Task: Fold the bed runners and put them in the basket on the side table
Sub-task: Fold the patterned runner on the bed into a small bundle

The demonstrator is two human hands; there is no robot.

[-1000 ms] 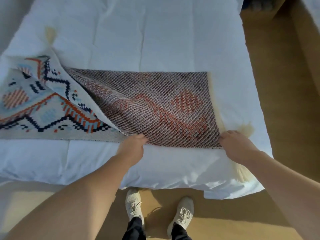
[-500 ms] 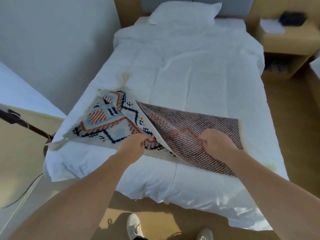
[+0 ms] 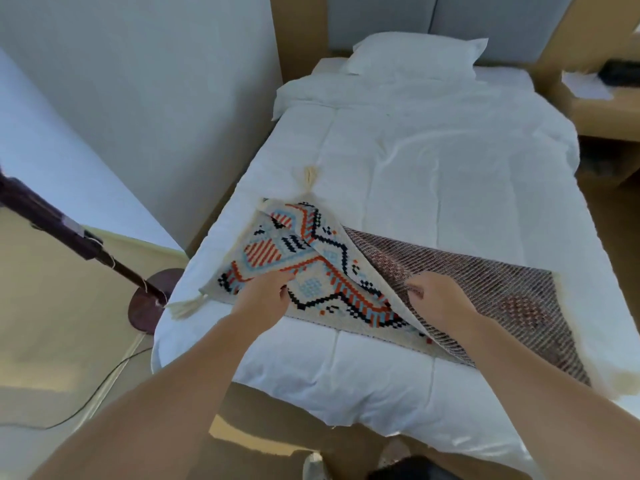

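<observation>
One floor lamp (image 3: 152, 299): far left, standing off the foot corner of the bed (image 3: 415, 188), apart from the cloth; its cord trails over the floor, so mind your feet.
Left hand (image 3: 265, 294): fingers curled into the patterned face of the bed runner (image 3: 311, 268), bunching it; I judge this your anchor, since cloth would slide on a smooth duvet.
Runner: lies across the foot of the bed; left part pattern-up, right part turned over with its woven back (image 3: 502, 299) showing; one tassel (image 3: 310, 176) points toward the pillow (image 3: 415, 53).
Right hand (image 3: 438, 299): pinches the edge of the turned-over flap, near your left hand; held there, probably, to carry that layer across the pattern.
Stage: first fold under way, by my reading; nothing ready for a basket.
Bench (image 3: 606, 109): far right beside the headboard, carrying a dark object and paper; no basket visible.
Risk: both hands sit mid-cloth, not at corners; ends may land askew.
</observation>
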